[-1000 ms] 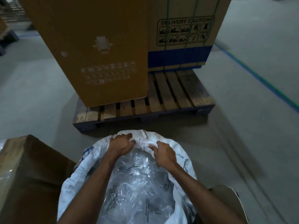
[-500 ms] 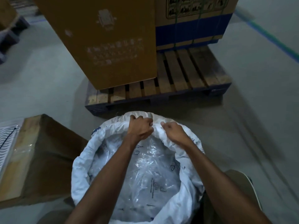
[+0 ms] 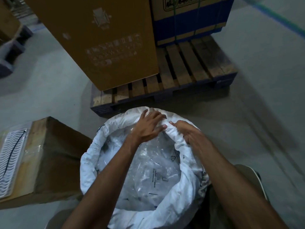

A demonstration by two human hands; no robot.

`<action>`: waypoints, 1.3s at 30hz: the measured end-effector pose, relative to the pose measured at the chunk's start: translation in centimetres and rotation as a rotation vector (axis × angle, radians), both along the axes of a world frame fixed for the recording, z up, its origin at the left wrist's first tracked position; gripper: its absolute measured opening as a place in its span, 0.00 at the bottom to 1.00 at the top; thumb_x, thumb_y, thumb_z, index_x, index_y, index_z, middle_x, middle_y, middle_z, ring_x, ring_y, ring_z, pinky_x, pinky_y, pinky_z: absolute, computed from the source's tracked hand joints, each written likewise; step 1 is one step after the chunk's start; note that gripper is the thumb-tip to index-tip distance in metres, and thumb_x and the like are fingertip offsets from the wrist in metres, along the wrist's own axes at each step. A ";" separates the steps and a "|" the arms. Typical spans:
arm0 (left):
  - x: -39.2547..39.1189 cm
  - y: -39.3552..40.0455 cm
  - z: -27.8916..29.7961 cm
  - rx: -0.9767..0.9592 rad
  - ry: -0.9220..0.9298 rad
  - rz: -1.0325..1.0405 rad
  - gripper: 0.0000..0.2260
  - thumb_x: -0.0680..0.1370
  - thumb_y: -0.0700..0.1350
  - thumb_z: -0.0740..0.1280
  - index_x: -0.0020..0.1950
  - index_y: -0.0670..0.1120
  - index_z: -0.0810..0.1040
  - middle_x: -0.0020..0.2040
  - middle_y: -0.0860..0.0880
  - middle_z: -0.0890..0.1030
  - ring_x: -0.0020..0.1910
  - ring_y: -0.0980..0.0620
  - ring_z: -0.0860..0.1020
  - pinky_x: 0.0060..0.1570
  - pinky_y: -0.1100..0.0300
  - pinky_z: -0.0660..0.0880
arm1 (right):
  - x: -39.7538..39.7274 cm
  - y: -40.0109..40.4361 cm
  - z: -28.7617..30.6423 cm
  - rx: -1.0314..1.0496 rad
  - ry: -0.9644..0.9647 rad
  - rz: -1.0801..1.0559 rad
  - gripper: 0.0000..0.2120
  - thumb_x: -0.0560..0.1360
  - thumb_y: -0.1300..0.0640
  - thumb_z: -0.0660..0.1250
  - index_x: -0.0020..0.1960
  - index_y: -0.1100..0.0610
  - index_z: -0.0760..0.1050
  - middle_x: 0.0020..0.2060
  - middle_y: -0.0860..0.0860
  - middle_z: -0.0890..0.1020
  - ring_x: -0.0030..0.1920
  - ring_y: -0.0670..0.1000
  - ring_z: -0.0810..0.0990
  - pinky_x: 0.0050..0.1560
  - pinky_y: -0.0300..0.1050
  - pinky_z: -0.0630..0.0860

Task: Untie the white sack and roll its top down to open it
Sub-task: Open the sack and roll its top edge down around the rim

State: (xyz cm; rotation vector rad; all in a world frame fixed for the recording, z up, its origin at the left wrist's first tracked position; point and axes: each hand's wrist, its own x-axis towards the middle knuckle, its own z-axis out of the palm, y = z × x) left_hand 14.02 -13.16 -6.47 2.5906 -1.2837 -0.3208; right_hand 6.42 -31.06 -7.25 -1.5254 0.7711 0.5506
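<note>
The white sack (image 3: 92, 156) stands open on the floor below me, its top rolled into a thick rim. Clear printed plastic bags (image 3: 148, 176) fill its inside. My left hand (image 3: 148, 126) lies on the far part of the rim, fingers spread over the rolled cloth and thumb on the inner side. My right hand (image 3: 186, 133) grips the rim just to the right, fingers curled around the roll. The two hands almost touch at the far edge.
A wooden pallet (image 3: 189, 71) with a tall brown carton (image 3: 102, 38) and a blue-banded carton (image 3: 189, 19) stands right behind the sack. A low cardboard box (image 3: 49, 159) with a plastic-wrapped item (image 3: 9, 162) sits at the left. Grey concrete floor (image 3: 264, 96) lies to the right.
The view has tilted down and closer to the sack. My left hand has loosened from a fist to spread fingers on the rim. The right hand keeps its grip on the roll.
</note>
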 end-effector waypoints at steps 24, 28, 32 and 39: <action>-4.1 -3.3 -1.0 -0.126 -0.127 -0.062 0.14 0.82 0.51 0.59 0.59 0.48 0.80 0.53 0.49 0.81 0.59 0.48 0.76 0.73 0.47 0.55 | -6.9 -0.8 2.1 0.189 0.044 -0.397 0.17 0.84 0.51 0.63 0.51 0.65 0.80 0.47 0.60 0.82 0.44 0.55 0.80 0.48 0.48 0.78; -5.2 -6.0 0.4 0.153 -0.061 0.087 0.13 0.74 0.50 0.54 0.33 0.49 0.71 0.36 0.48 0.77 0.45 0.45 0.79 0.62 0.45 0.63 | -9.2 0.8 3.8 -0.376 -0.021 -0.116 0.38 0.82 0.32 0.52 0.74 0.62 0.70 0.70 0.63 0.75 0.65 0.60 0.76 0.61 0.49 0.72; -4.9 -8.0 0.7 0.382 -0.047 0.143 0.15 0.77 0.53 0.55 0.35 0.48 0.73 0.46 0.44 0.84 0.47 0.45 0.79 0.70 0.38 0.60 | -12.1 3.4 2.8 -0.662 -0.005 -0.054 0.34 0.83 0.37 0.57 0.71 0.66 0.68 0.68 0.66 0.74 0.68 0.67 0.74 0.64 0.58 0.72; -8.1 -3.8 1.0 -0.198 0.042 0.225 0.20 0.81 0.49 0.63 0.73 0.48 0.69 0.69 0.45 0.73 0.65 0.46 0.73 0.67 0.47 0.68 | -11.0 0.0 0.5 0.073 -0.022 -0.522 0.28 0.83 0.44 0.63 0.71 0.66 0.73 0.65 0.61 0.80 0.61 0.61 0.82 0.61 0.53 0.80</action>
